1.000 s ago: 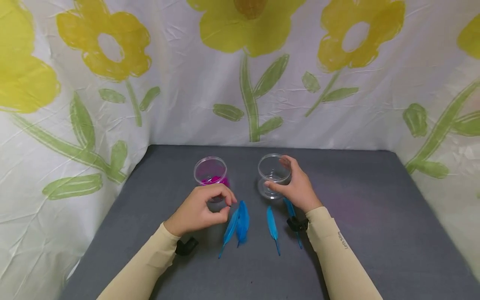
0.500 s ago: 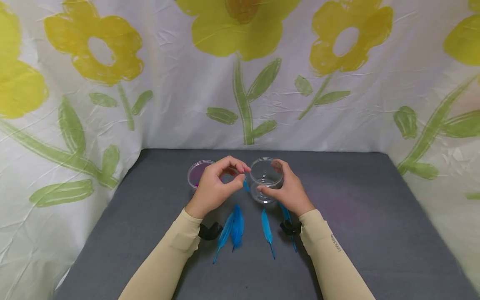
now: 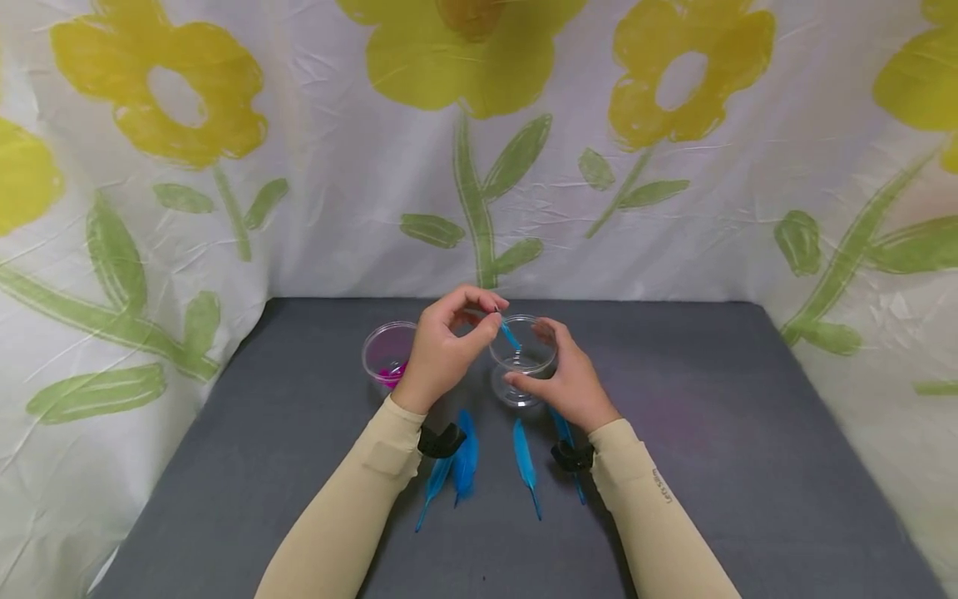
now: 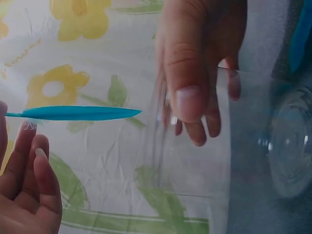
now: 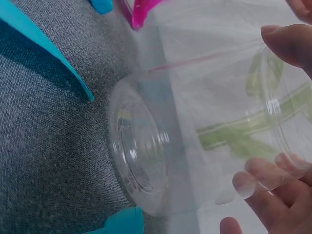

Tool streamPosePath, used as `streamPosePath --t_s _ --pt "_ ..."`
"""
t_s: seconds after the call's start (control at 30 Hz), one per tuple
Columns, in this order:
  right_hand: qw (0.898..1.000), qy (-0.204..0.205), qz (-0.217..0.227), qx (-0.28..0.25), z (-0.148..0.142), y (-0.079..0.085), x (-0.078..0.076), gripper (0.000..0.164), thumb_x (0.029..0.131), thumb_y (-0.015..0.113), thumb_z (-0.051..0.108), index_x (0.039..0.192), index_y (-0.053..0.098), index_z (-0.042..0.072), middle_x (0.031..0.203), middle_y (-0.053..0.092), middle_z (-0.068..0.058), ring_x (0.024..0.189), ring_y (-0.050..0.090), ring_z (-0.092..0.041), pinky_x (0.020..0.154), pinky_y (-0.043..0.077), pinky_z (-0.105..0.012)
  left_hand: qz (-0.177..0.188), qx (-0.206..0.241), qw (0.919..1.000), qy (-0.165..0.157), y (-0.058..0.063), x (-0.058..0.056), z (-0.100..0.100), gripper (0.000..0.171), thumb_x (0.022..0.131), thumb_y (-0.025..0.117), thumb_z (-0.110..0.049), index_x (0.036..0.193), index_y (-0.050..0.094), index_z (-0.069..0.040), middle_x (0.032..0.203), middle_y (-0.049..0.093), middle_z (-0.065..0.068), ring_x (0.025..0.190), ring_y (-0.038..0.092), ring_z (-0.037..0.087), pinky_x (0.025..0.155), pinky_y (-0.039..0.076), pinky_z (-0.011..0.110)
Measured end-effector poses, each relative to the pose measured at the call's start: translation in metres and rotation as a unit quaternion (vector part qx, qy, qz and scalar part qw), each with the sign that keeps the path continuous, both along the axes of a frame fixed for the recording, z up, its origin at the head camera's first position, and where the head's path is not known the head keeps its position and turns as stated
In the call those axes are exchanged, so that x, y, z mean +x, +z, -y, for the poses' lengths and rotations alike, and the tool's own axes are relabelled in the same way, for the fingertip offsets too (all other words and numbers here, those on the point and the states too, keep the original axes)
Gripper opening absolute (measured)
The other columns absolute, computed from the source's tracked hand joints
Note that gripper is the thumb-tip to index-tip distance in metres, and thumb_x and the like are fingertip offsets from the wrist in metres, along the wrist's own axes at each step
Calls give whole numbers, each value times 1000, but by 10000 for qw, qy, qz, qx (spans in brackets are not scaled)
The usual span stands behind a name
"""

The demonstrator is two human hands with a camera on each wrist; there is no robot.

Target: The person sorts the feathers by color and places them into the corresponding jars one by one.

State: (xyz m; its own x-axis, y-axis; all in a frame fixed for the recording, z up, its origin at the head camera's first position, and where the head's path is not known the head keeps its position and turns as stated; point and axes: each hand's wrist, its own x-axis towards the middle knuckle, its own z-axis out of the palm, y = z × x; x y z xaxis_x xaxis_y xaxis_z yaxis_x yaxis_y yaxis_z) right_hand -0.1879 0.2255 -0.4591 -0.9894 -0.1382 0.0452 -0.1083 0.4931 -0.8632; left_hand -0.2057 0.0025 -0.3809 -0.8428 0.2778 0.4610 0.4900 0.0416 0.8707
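Note:
My left hand [image 3: 449, 349] pinches a blue feather [image 3: 511, 335] by its quill, between thumb and fingers. The feather hangs tip downward at the mouth of a clear plastic cup [image 3: 516, 389]. In the left wrist view its tip points toward the cup's rim, a short way from it. Around the upper side of this cup my right hand [image 3: 572, 378] grips with thumb and fingers on either side. Nothing shows inside the cup. A second clear cup [image 3: 374, 349], with magenta feathers [image 3: 392, 374] in it, stands left of the first, partly hidden by my left hand.
Several more blue feathers lie on the grey cloth in front of the cups: one by the left wrist strap, one beside it [image 3: 466, 456], one nearer the middle [image 3: 525, 466], another partly under the right wrist. A white curtain with yellow flowers [image 3: 460, 58] rises behind the table.
My left hand has come up and to the right, bringing the blue feather from near the table to the clear cup's mouth. The right hand keeps its grip on that cup.

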Motion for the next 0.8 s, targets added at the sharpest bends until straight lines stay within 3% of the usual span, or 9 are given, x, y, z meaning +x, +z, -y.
streamPosePath --t_s 0.33,0.57,0.8 --pt "10000 -21 -19 55 1 -2 -1 111 83 85 68 168 29 23 171 43 -2 159 41 -28 127 38 -60 79 -160 9997 187 -10 -4 0 12 105 70 -21 113 72 -11 124 75 7 108 70 19 97 57 41" --pt "10000 10 -27 74 1 -1 -3 110 84 85 66 168 28 22 171 42 -2 160 41 -28 127 38 -60 81 -310 9992 225 -15 -6 -2 16 105 70 -23 115 72 -10 122 75 -1 109 69 15 97 58 43" --pt "9999 10 -50 92 1 -1 -2 109 85 85 65 168 28 22 171 43 -2 159 42 -28 127 38 -60 108 -500 9986 152 -20 -8 -5 20 106 71 -24 119 73 -10 121 75 4 108 70 15 97 59 43"
